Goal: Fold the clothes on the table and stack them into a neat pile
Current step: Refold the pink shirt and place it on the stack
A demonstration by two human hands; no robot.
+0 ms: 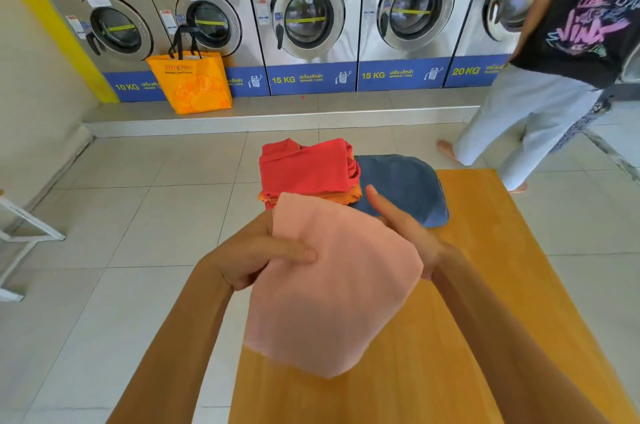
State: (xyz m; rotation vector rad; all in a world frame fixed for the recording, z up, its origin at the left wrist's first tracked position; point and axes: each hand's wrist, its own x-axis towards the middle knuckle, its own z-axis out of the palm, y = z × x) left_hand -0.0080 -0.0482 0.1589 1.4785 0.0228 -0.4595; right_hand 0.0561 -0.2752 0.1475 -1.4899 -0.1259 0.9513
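Both hands held a folded pink cloth [332,285] above the wooden surface [485,302]. The left hand [252,257] pinched its left edge; the right hand [408,229] gripped its right edge, fingers [381,205] curled behind.

Left grip [256,261] pinching, right grip [408,233] curled, forearms extended.

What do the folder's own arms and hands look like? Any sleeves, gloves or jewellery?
Both forearms are bare all the way to the bottom edge of the picture: no sleeve shows. The left hand and right hand wear no gloves. No ring, watch or bracelet shows on the visible parts, and the one clearly visible nail, on the left hand, is short and unpainted. Parts of both hands are hidden behind pink cloth.
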